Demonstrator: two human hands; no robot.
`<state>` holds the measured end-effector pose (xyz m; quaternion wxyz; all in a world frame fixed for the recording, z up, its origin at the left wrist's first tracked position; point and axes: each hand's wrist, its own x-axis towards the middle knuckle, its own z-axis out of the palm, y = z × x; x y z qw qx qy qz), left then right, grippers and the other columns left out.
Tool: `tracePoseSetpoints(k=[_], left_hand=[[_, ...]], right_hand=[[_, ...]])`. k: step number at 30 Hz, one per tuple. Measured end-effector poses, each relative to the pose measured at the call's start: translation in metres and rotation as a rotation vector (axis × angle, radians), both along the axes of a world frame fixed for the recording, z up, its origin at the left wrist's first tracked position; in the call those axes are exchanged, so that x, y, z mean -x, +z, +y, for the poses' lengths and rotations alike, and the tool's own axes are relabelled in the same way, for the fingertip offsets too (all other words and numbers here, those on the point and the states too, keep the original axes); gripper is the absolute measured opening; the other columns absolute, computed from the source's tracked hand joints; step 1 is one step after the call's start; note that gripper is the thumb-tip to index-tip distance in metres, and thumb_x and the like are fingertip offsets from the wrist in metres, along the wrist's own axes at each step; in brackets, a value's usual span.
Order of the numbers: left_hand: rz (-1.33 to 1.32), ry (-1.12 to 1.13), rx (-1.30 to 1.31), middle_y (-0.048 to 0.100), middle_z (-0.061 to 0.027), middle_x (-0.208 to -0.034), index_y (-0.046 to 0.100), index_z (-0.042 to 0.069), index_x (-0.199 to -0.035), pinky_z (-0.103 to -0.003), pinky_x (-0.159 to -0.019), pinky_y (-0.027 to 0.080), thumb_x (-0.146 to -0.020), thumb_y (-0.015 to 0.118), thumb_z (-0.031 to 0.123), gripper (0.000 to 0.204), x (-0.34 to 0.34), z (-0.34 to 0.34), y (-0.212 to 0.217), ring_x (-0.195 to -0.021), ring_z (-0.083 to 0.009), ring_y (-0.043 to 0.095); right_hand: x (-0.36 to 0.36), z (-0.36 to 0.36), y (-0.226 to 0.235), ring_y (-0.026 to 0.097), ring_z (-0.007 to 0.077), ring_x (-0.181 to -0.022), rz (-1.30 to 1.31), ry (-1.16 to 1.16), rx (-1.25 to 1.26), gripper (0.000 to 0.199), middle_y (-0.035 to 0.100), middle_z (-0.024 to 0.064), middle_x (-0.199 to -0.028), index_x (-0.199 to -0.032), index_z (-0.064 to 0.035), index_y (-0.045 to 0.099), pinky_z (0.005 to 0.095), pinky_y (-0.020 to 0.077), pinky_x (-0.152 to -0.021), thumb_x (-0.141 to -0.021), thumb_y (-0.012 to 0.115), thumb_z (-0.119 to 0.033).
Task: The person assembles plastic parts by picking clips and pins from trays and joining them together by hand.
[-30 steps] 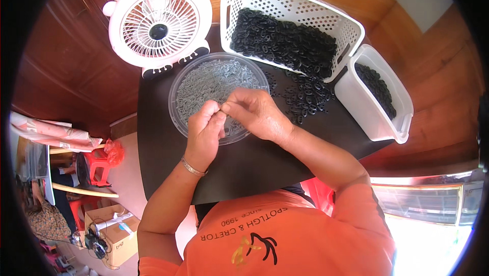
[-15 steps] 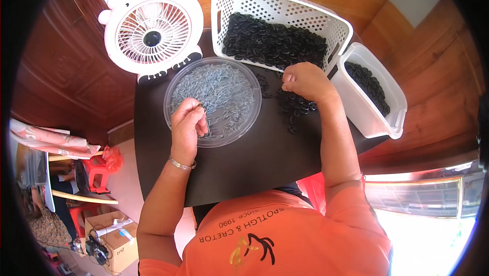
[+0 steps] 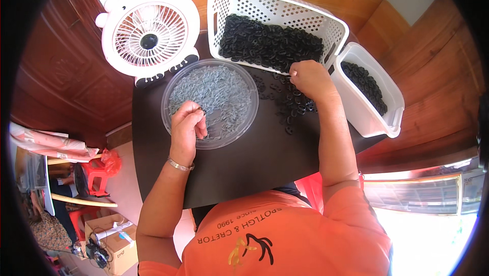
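Fingertips of left hand [image 3: 185, 126] pinched together on small dark piece [image 3: 202, 110], above round clear-plastic tub [image 3: 224, 145] of grey-blue slivers [image 3: 230, 90]. Fingers of right hand [image 3: 312, 79] curled over loose black oval rings [image 3: 297, 105], near side of white perforated basket [image 3: 260, 8], apparently there for easy reach; cannot tell whether gripping any.

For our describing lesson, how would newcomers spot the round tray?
On the dark table, find the white fan. Nearer the person is a clear tray under the left hand. Unlike the basket and box, it is round and holds grey pieces.
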<state>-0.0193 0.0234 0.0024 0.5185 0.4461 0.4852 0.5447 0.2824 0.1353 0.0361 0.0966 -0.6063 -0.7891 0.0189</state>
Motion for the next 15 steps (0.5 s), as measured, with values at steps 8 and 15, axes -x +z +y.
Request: tracePoseSetpoints(k=[8, 15], left_hand=[[-0.005, -0.025, 0.024, 0.052, -0.0016, -0.060, 0.051, 0.006, -0.074, -0.022, -0.043, 0.036, -0.084, 0.049, 0.015, 0.013, -0.001, 0.001, -0.004, -0.048, -0.0098, 0.048], [-0.034, -0.033, 0.015, 0.052, -0.0017, -0.060, 0.051, 0.006, -0.075, -0.022, -0.043, 0.037, -0.085, 0.050, 0.014, 0.013, -0.001, 0.001, -0.003, -0.048, -0.0101, 0.049]], right_hand=[[0.008, 0.002, -0.008, 0.063, 0.0359, -0.086, -0.032, 0.057, 0.125, 0.016, 0.066, 0.0176, -0.087, -0.084, -0.0067, 0.069, 0.0435, 0.0492, -0.078, -0.072, 0.059, -0.008], [0.010, 0.002, -0.012, 0.064, 0.0347, -0.087, 0.146, 0.144, 0.193, 0.018, 0.066, 0.0177, -0.086, -0.084, -0.0076, 0.069, 0.0427, 0.0495, -0.077, -0.071, 0.057, -0.006]])
